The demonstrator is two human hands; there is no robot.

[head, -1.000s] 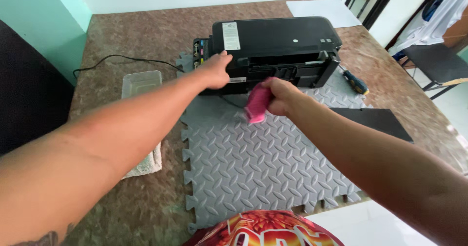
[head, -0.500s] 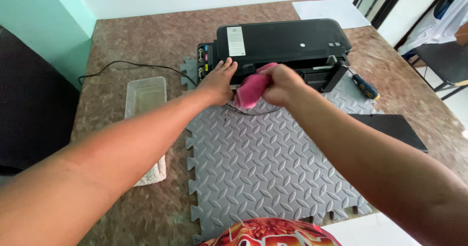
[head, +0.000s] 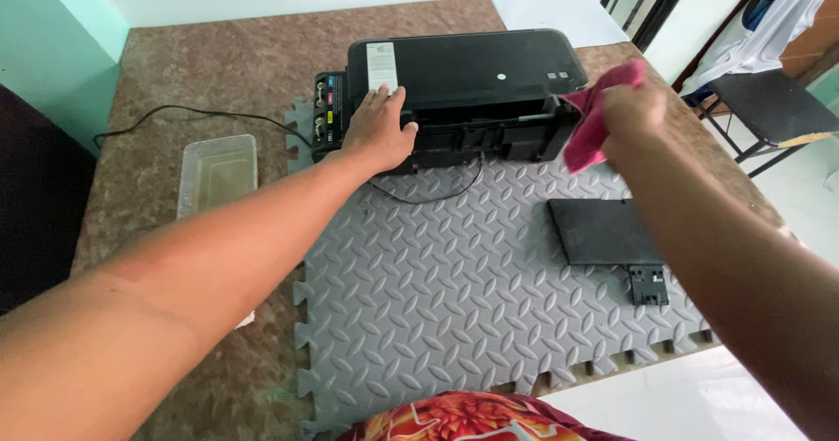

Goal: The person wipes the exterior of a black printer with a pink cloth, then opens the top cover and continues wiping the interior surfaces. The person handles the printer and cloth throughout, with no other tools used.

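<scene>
Printer (head: 463, 78): black, sits at far edge of grey foam mat (head: 454, 292) on brown stone-look table (head: 218, 56), rear/open side facing the person.

L hand (head: 377, 131) flat on printer's near-left corner, fingers spread, bracing it, not gripping anything. R hand (head: 634, 113) closed around pink cloth (head: 594, 122), held up in the air just off printer's right end; cloth hangs loose, not touching the case as far as I can tell.

Progress, my read: wipe-down looks partway. Top shell looks clean-ish w/ glare, open rear slot area not obviously done. Flat black panel (head: 603, 231) and small black bracket (head: 648, 285) lie on mat to the right, apart from printer, so some parts are off and not refitted. Thin black cable (head: 428, 198) loops on mat under printer front; another cord (head: 175, 113) runs off left across table.

Other bits: clear plastic tray (head: 218, 172) left of mat, white sheet (head: 559, 17) at far table edge, chair (head: 769, 100) at right.

Hard to see: inside of rear slot is dark, no detail. Ink tank block (head: 325, 113) on left end only partly visible. R hand's fingers mostly hidden behind cloth + wrist. Can't judge dust/residue at this res. Printer's front face out of view.
</scene>
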